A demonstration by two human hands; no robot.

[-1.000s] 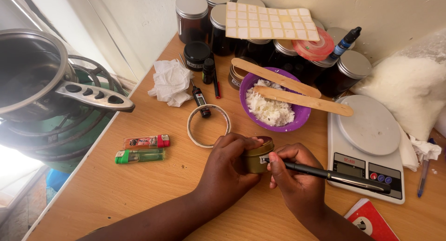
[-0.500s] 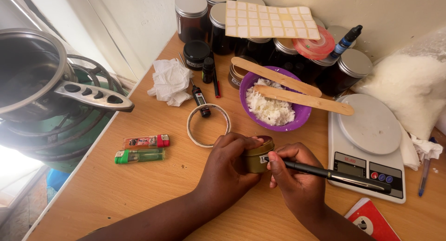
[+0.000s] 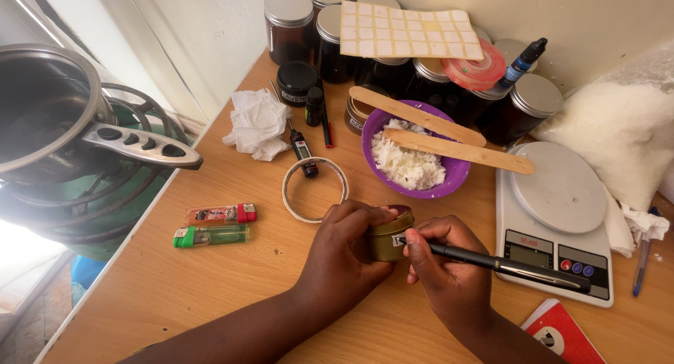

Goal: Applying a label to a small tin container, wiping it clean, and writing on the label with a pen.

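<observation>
Gold-coloured, the small round tin (image 3: 390, 239) sits on the wooden table (image 3: 210, 287) just below the purple bowl (image 3: 413, 150), gripped by the left hand (image 3: 349, 246) while the right hand (image 3: 444, 266) pinches a black pen (image 3: 505, 266), apparently writing on its small label, calling for steady tip pressure.

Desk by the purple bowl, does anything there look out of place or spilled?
Nothing is spilled. The sheet of blank labels lies loosely on top of the jar lids, and a crumpled tissue sits on the wooden table. Two wooden sticks rest across the purple bowl.
</observation>
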